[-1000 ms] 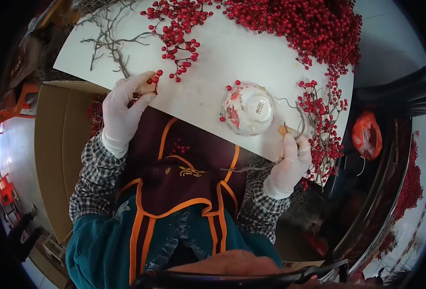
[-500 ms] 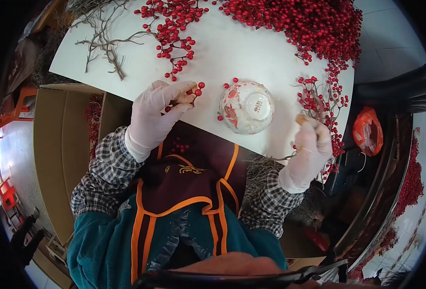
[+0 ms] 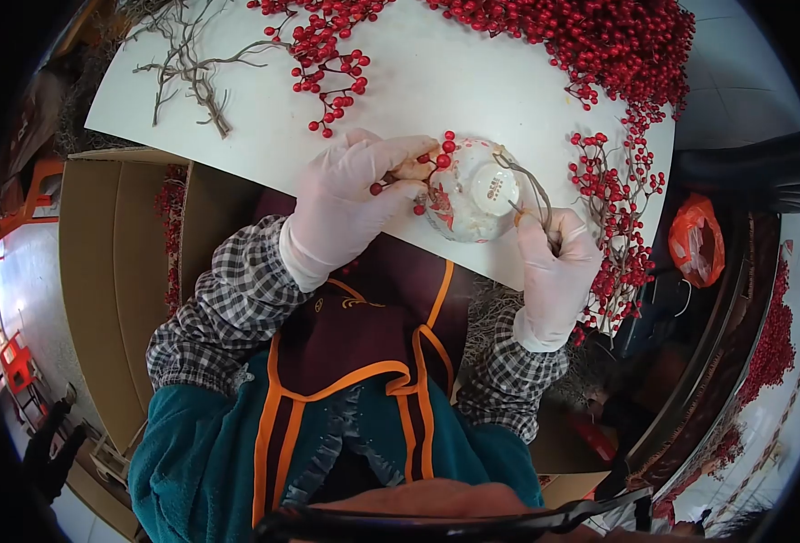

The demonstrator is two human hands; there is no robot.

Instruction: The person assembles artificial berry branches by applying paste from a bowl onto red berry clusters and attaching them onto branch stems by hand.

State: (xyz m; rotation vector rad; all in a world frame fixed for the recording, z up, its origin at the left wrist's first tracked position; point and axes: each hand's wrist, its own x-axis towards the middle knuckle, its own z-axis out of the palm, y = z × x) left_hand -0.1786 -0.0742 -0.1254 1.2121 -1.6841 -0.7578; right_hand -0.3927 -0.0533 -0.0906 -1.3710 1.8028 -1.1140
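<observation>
Both hands have shifted since the preceding frame: the left grip [image 3: 345, 204] has advanced rightward to the bowl [image 3: 454, 213], and the right grip [image 3: 558, 267] has moved in from beside the sprigs [image 3: 619, 244] to the bowl's right side. Left grip: thumb and fingers closed to a pinch, with red berries [image 3: 443, 161] held at the fingertips, beside the bowl's left edge. Right grip: thumb and fingers closed on a twig [image 3: 536, 182], its bent upper part extending over the bowl's right side. Bowl: inverted, base up, on the surface [image 3: 400, 50], close to the front edge. Contact between either hand and the bowl cannot be determined. Branches [image 3: 206, 95] lie at the surface's left; a berry pile [image 3: 599, 45] covers the far right.
</observation>
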